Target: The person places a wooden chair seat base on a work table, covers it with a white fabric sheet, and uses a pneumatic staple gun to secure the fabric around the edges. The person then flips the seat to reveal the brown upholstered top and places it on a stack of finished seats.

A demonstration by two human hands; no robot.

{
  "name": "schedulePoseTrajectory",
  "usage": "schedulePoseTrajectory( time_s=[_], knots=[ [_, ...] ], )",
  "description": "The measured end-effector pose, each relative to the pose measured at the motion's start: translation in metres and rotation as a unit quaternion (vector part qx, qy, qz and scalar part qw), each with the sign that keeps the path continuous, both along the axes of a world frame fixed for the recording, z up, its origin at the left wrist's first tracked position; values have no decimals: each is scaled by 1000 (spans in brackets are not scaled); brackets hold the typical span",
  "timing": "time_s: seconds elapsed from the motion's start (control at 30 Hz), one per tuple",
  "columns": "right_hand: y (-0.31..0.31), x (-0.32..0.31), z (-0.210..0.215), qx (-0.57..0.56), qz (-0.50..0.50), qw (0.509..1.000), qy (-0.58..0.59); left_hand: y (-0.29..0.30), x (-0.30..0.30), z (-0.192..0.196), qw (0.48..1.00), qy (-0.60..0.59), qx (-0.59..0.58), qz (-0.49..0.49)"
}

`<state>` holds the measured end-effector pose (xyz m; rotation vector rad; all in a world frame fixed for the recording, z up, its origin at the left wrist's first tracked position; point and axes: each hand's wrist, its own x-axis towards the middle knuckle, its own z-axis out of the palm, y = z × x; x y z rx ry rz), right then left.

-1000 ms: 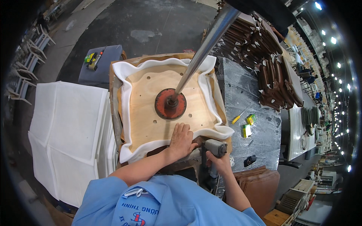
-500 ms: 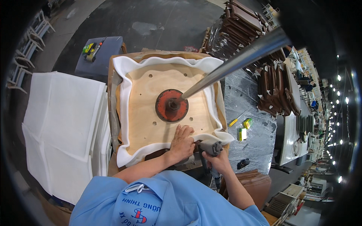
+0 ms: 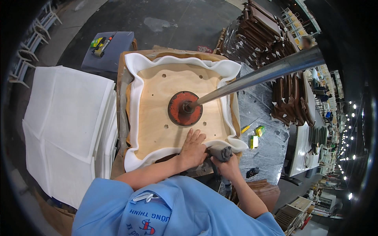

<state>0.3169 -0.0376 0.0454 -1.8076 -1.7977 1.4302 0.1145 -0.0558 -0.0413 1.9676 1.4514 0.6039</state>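
Observation:
A light plywood seat panel [image 3: 157, 106] lies flat in front of me, with white foam padding [image 3: 136, 98] turned up wavy around its edge. A round red press plate [image 3: 175, 114] on a slanting metal rod [image 3: 252, 80] rests on its middle. My left hand [image 3: 193, 150] lies over the near edge, fingers stretched onto the wood and the padding beneath the palm; its thumb is partly hidden. My right hand [image 3: 228, 167] is wrapped round a grey air staple gun [image 3: 221, 152], whose nose is close beside my left hand at the near padding edge.
White foam sheets [image 3: 67, 114] are stacked at the left. Beyond, a grey cushion [image 3: 106, 59] carries a tool and small boxes. On the right, a plastic-covered table [image 3: 267, 151] holds a yellow-handled screwdriver [image 3: 245, 129], small yellow-green boxes [image 3: 254, 141] and brown covered seats [image 3: 293, 98].
The whole view has shifted a little, so the panel appears slightly further right. Both hands and the staple gun stay at nearly the same place on the near edge.

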Motion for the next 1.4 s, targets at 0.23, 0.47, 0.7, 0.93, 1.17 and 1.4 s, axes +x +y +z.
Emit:
schedulePoseTrajectory(
  time_s=[0.23, 0.47, 0.7, 0.93, 1.17, 1.4],
  knots=[
    [0, -8, 20, -111, -54, 992, -4, -5, -13, -8, 1000, -27, 1, 8],
    [-4, -18, 27, -143, -56, 988, -3, -8, -9, -16, 997, -69, 7, 35],
    [-6, -19, 10, -68, -31, 997, -27, -10, -18, -5, 1000, -19, -2, -1],
    [-10, -22, 27, -133, -57, 989, -12, -17, -25, -12, 998, -52, 19, 30],
    [-13, -25, 22, -128, -30, 991, -30, -18, -17, -15, 996, -74, 23, 54],
    [-11, -25, 17, -97, -33, 994, -29, -30, -32, -8, 996, -18, 78, 42]
  ],
)
